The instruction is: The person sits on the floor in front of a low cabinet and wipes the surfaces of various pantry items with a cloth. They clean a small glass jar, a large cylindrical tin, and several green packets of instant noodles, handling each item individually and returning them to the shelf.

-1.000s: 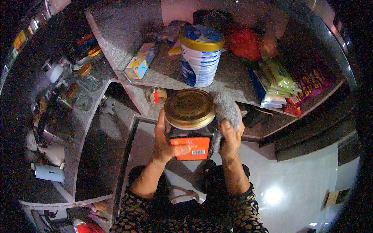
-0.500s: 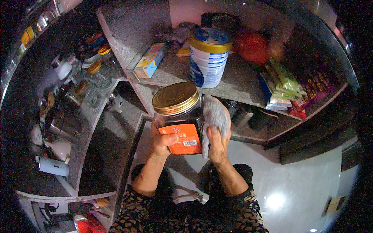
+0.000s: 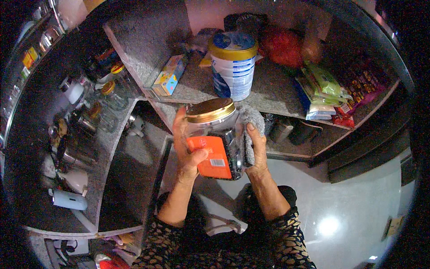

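A clear jar with a gold screw lid, an orange label and dark contents is held up in front of me, tilted slightly. My left hand wraps its left side, thumb pressed on the label. On the other side my right hand grips a grey cloth, which lies against or very close to the jar's right wall. Just beyond the jar, a white and blue tin with a gold rim stands upright at the shelf's front edge.
The stone shelf carries a small colourful box, a red bag and green packets. On the left shelf are glass jars and a light blue bottle. Dark containers stand below the shelf.
The jar has turned a little and shifted slightly right, with its label now more slanted. My right hand and the cloth have moved along its side, and the left fingers have spread higher.
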The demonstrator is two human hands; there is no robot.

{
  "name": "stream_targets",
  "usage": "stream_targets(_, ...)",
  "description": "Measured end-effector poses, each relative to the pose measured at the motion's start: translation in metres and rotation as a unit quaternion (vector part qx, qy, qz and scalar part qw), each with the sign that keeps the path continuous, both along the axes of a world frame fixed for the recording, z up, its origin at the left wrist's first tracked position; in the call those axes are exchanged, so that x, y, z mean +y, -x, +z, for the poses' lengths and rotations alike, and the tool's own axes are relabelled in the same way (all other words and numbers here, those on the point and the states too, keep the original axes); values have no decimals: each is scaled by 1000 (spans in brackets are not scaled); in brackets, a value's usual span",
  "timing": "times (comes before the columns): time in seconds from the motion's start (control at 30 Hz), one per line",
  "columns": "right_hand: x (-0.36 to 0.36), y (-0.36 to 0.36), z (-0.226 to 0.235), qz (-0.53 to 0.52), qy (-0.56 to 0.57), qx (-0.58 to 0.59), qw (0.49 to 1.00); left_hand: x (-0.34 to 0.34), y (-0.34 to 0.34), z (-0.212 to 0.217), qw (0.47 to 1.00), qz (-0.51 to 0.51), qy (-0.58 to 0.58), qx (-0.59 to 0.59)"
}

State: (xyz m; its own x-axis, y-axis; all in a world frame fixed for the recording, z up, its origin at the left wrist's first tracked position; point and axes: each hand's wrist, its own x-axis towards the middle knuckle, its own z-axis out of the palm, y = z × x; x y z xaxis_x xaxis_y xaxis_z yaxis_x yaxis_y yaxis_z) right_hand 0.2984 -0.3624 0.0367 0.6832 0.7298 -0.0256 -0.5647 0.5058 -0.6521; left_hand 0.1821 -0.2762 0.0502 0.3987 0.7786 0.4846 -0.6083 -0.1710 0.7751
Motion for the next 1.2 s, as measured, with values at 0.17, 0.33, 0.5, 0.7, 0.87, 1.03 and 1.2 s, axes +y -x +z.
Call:
stream_targets(0.17, -1, -11, -2, -111, 50, -167, 978, -5, 6, -3, 991, 20, 12, 133)
stream_targets(0.33, -7, 7, 15, -179, 106, -363, 908, -8, 4, 1, 995, -80, 17, 61)
stream_targets(0.5, -9, 6, 13, -195, 93, -509, 833, -7, 7, 9, 986, -82, 50, 139)
stream_targets(0.7, -16, -6, 32, -40, 106, -300, 947, -9, 9, 10, 985, -95, -7, 146)
stream_targets(0.87, -17, -17, 43, -20, 140, -238, 961, -22, 7, 5, 978, -124, -27, 168)
stream_targets(1.03, -18, -18, 34, -53, 123, -280, 951, -20, 1, 2, 984, -111, 4, 137)
stream_targets(1.2, -28, -13, 25, -152, 57, -580, 798, -7, -2, -12, 990, -74, -7, 120)
